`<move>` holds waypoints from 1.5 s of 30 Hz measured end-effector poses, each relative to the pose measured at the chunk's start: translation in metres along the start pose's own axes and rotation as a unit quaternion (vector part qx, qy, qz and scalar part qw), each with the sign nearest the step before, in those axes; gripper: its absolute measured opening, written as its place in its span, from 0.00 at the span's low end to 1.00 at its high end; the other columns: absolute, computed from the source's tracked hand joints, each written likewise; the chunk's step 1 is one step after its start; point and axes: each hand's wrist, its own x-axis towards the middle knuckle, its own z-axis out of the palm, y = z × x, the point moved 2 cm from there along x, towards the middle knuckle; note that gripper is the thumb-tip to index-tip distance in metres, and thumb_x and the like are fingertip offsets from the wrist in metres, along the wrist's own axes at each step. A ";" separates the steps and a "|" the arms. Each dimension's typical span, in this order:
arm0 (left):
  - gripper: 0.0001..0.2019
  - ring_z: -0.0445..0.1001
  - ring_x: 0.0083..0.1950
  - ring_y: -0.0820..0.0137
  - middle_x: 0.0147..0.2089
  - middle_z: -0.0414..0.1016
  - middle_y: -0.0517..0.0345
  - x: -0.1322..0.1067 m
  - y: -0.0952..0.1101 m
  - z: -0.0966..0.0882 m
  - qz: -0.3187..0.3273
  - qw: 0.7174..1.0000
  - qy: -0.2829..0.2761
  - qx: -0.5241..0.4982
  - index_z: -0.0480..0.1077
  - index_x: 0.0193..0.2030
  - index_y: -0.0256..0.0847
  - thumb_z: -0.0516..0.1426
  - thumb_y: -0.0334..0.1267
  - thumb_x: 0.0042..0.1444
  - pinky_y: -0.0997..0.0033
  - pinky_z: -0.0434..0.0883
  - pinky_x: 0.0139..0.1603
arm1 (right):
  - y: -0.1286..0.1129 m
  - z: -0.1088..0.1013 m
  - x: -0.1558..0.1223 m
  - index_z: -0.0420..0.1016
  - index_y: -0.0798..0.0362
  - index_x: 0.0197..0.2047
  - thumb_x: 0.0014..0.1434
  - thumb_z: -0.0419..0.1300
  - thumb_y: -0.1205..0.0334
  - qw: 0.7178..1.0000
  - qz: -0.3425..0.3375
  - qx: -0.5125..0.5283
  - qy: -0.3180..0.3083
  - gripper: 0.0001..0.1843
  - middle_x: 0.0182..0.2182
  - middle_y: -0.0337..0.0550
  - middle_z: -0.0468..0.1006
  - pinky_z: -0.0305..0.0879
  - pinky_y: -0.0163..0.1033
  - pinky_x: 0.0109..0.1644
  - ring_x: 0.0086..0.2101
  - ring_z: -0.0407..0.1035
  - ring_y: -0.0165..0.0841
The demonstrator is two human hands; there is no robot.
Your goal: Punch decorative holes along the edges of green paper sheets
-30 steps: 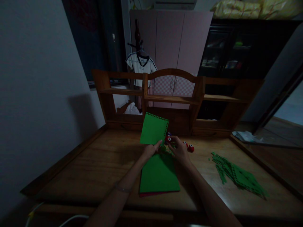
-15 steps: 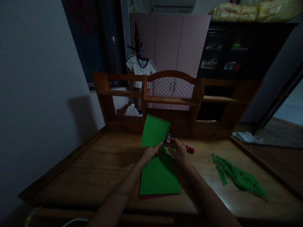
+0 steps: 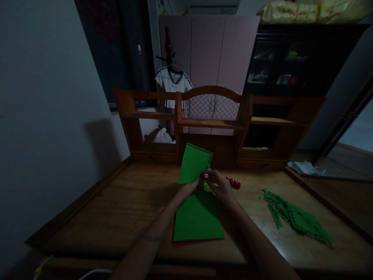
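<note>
Steadiness first, judging from the grip: pinching the green sheet (image 3: 196,168) firmly at its bottom edge with the left hand (image 3: 188,189), holding it upright and slightly tilted above the fingers, and lining up the red punch (image 3: 205,175) squarely with the row of small holes running along the top and right edges, probably best spacing each press evenly and avoiding any creasing. Closing the left fingers (image 3: 192,186) narrowly on the sheet's lower edge; wrapping the right hand (image 3: 223,188) around the red punch, fingers curled shut on it, apparently touching the sheet at its lower right corner. Leaving more red punches (image 3: 234,183) lying just beyond the right knuckles, a flat green stack (image 3: 198,221) lying on the tabletop (image 3: 116,210) directly beneath both wrists, and loose green strips (image 3: 294,217) scattered well off to the right of the right fingers.
</note>
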 end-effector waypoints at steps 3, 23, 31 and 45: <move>0.28 0.70 0.32 0.66 0.23 0.72 0.54 0.005 -0.005 0.001 -0.008 1.000 -0.028 -0.010 0.73 0.25 0.38 0.46 0.62 0.47 0.73 0.63 0.37 | 0.000 -0.001 0.000 0.65 0.49 0.45 0.55 0.54 0.59 1.000 0.008 -0.002 0.014 0.13 0.40 0.43 0.75 0.69 0.42 0.43 0.40 0.71 0.35; 0.31 0.68 0.29 0.68 0.22 0.70 0.56 0.013 -0.017 0.004 -0.014 0.999 -0.013 0.027 0.68 0.19 0.39 0.44 0.66 0.44 0.73 0.62 0.36 | 0.006 -0.001 0.000 0.66 0.48 0.44 0.54 0.56 0.57 0.999 0.017 -0.034 0.024 0.13 0.38 0.41 0.76 0.69 0.40 0.42 0.39 0.72 0.34; 0.29 0.70 0.30 0.67 0.22 0.71 0.54 0.005 -0.006 -0.005 -0.007 1.000 0.012 0.026 0.72 0.22 0.38 0.45 0.62 0.48 0.73 0.62 0.36 | 0.006 -0.004 0.000 0.66 0.48 0.44 0.54 0.55 0.58 0.998 0.022 -0.051 0.042 0.13 0.37 0.43 0.76 0.69 0.42 0.40 0.38 0.72 0.36; 0.28 0.70 0.29 0.67 0.21 0.71 0.53 0.005 -0.007 -0.003 -0.006 0.999 0.027 0.021 0.73 0.24 0.35 0.47 0.60 0.48 0.73 0.62 0.33 | 0.000 -0.003 -0.001 0.66 0.50 0.44 0.54 0.55 0.53 0.998 0.031 -0.018 0.053 0.16 0.39 0.46 0.76 0.69 0.43 0.40 0.38 0.72 0.38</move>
